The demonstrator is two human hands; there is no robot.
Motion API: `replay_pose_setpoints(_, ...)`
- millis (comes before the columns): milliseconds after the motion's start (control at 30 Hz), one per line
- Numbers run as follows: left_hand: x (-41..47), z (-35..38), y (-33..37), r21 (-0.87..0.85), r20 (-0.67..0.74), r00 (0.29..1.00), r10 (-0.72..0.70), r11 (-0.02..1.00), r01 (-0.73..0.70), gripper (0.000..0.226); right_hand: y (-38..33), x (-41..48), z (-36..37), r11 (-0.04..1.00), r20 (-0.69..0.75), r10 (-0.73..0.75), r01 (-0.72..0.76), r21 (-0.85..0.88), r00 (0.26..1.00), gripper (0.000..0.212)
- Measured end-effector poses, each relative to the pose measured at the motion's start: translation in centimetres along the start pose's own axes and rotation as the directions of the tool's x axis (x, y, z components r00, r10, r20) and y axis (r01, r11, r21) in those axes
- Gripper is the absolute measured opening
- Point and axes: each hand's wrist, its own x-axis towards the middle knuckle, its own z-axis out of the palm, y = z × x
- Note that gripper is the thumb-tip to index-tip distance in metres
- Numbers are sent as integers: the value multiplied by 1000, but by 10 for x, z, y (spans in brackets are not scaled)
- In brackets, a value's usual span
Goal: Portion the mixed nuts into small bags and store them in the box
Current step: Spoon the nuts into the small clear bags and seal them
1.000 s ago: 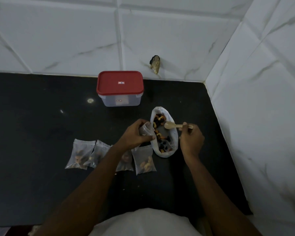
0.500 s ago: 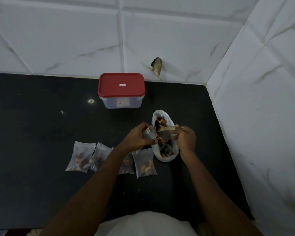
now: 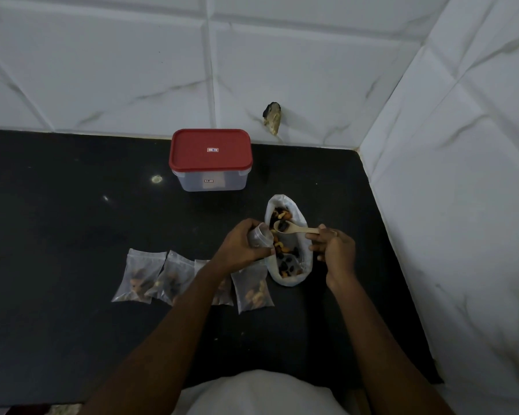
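Mixed nuts (image 3: 286,265) lie in the open white bag (image 3: 292,281), at 3 o'clock of frame centre.

Layout, largest first:
- The black counter (image 3: 72,220) carries everything.
- The box (image 3: 212,182) has its red lid (image 3: 210,151) on. It stands at 12 o'clock of your hands, well apart from them.
- Four filled small bags lie in a row at 8 to 9 o'clock of the white bag. The first (image 3: 138,277) and second (image 3: 173,278) overlap. The third (image 3: 224,290) is partly hidden by your left forearm. The fourth (image 3: 252,290) is just beside the white bag.
- Your left hand (image 3: 241,247) has its fingers curled round a small bag (image 3: 261,238), whose mouth faces 3 o'clock.
- Your right hand (image 3: 337,251) pinches the handle of the wooden spoon (image 3: 294,229). The spoon bowl holds a dark piece over the white bag, just beside the small bag's mouth.
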Motion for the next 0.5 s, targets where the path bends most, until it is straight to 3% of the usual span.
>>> replay_pose_setpoints(133,-2,1,0,1,-6,1000,8,1000,-8,54,-1,-8,0,998,0,-61,61,-13,998,19)
replay_pose_setpoints(333,-5,-1,2,29,5,1000,0,1000,0,51,6,-1,-1,963,-174,-185,144,-226,967,22)
replay_pose_setpoints(500,-4,-1,1,53,28,999,-25,998,23,51,12,3,7,893,-60,-233,190,-409,971,24)
